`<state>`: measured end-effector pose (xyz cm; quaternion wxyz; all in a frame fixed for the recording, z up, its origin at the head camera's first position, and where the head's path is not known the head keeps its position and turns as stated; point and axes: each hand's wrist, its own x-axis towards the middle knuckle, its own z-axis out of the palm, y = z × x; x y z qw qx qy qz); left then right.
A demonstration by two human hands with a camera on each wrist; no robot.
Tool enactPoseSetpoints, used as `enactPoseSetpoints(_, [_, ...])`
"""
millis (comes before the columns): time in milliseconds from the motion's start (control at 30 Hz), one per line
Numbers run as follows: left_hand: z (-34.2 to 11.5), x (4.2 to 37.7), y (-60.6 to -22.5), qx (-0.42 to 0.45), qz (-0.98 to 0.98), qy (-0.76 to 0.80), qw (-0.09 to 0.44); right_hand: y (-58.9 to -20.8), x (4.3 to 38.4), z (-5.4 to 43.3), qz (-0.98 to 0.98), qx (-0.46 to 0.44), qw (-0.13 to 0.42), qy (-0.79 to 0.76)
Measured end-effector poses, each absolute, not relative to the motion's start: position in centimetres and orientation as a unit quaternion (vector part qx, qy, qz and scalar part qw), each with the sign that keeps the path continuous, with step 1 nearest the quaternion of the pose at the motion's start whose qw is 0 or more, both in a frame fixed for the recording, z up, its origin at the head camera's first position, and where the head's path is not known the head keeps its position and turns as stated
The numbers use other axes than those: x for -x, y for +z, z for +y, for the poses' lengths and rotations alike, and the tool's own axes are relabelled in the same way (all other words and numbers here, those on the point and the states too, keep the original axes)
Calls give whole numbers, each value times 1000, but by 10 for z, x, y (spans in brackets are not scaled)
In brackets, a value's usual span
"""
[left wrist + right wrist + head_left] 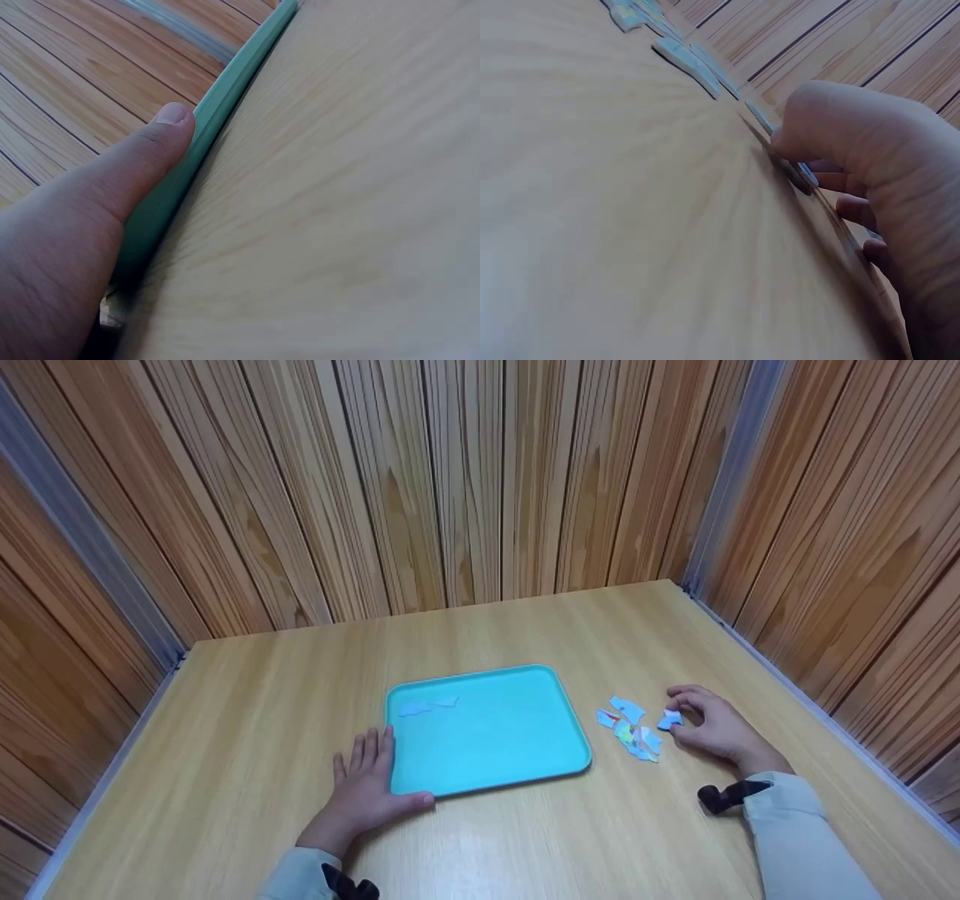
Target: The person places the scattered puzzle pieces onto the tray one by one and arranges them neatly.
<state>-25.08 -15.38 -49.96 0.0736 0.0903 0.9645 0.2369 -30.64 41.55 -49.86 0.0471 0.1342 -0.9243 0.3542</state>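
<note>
A turquoise tray [495, 742] lies on the table, with two pale blue torn paper pieces [415, 708] near its back left corner. My left hand [367, 791] rests at the tray's front left corner, fingers straight along the left side and thumb against the front edge. The thumb [161, 139] touches the rim in the left wrist view. To the right of the tray, my right hand [712, 724] pinches a small blue and white paper piece [670, 720] between thumb and fingers, low over the table. Beside it lies a loose cluster of torn paper pieces [628, 711], blue with some yellow and red.
The wooden table [285, 697] carries the tray and paper. Wood-plank walls [465, 495] stand behind and on both sides, with grey metal strips [731, 472] at the corners. Dark straps [731, 796] circle both wrists over light sleeves.
</note>
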Motion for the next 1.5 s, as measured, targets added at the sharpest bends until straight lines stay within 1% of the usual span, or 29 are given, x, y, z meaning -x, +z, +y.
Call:
enactPoseSetpoints(267, [-152,250,-497,-99,963,242,71,-498,317,399,-910,-145,77,380])
enactPoseSetpoints(567, [-153,253,-493,-101,964,240,62,-489,330,363,-888,-141,62,434])
enactPoseSetpoints(867, [-155,251,-494,-97,962,245,73,-491,339,333,-883,-133,40,449])
enactPoseSetpoints(967, [-156,251,-494,-96,962,245,69,-491,340,324,-880,-140,41,452])
enactPoseSetpoints(1233, [-156,251,-498,-97,963,243,66,-489,344,306,-882,-179,67,431])
enactPoseSetpoints(1500, [-156,252,-502,-92,964,239,73,-488,346,297,-896,-180,58,401])
